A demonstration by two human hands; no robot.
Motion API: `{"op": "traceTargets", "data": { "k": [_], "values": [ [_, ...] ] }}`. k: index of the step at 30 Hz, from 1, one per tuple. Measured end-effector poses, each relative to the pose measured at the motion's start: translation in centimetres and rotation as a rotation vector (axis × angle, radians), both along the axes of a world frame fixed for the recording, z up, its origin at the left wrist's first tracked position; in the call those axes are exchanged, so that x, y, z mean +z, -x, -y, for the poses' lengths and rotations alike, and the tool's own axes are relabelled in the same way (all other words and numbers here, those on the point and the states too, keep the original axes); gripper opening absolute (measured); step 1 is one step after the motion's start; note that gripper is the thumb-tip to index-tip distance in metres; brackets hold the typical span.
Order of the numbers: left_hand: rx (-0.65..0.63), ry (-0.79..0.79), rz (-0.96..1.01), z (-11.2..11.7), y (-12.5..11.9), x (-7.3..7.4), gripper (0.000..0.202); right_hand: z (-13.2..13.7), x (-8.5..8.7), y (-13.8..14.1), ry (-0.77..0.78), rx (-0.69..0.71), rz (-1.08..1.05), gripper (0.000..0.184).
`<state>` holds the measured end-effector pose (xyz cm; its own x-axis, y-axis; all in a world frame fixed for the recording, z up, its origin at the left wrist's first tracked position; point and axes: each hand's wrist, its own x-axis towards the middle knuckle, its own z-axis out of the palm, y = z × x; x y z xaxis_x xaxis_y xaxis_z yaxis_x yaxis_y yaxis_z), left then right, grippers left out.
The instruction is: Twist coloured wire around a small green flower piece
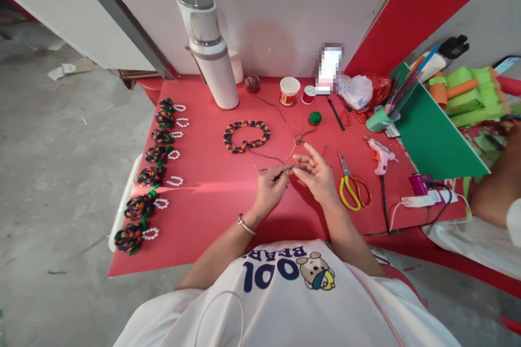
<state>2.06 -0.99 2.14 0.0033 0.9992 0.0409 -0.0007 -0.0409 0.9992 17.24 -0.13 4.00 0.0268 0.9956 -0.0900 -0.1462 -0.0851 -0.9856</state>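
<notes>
My left hand (272, 188) is closed in a pinch, with thin dark yarn (272, 158) running into its fingertips. Thumb and forefinger of my right hand (318, 176) meet it and pinch the same small dark piece, other fingers spread; whether a hook is there too I cannot make out. Beyond the hands a multicoloured braided strip (266, 134) lies curved in a loop, joined to loose strands. An orange strand (292, 150) leads up from near my right hand. A variegated yarn ball (252, 83) and a small green yarn ball (315, 118) sit farther back.
Yarn flowers (150, 177) with bead loops (175, 180) line the left edge. A tall flask (215, 65) and paper cup (288, 92) stand behind. Right are scissors (349, 191), a glue gun (382, 156) with cable, a pen cup (378, 120) and a power strip (427, 199). Another person's arm (494, 184) shows.
</notes>
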Motion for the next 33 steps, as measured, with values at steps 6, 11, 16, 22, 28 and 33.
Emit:
{"op": "traceTargets", "data": {
  "k": [6, 11, 16, 22, 28, 33],
  "values": [
    [-0.038, 0.057, 0.042, 0.0, 0.0, 0.1, 0.023, 0.0, 0.4, -0.2, -0.025, 0.000, 0.110, 0.068],
    [-0.060, 0.068, 0.072, 0.0, 0.1, 0.5, 0.022, 0.0, 0.1, -0.4, -0.010, -0.070, 0.169, 0.047],
    [-0.066, 0.095, 0.120, 0.2, 0.0, 1.0, 0.025, 0.3, -0.1, -0.4, -0.041, -0.085, 0.215, 0.039],
    [-0.037, 0.079, 0.113, 0.5, -0.2, 1.1, 0.028, 0.3, 0.3, -0.4, -0.149, 0.000, 0.320, 0.016],
    [-0.036, 0.039, 0.098, 0.3, 0.2, 1.1, 0.025, 0.5, 1.3, -0.6, -0.354, -0.018, 0.583, 0.019],
    [-0.111, 0.077, 0.143, 0.5, 0.2, 1.4, 0.023, 0.7, 1.2, -0.6, -0.473, -0.012, 0.743, 0.024]
  ]
}}
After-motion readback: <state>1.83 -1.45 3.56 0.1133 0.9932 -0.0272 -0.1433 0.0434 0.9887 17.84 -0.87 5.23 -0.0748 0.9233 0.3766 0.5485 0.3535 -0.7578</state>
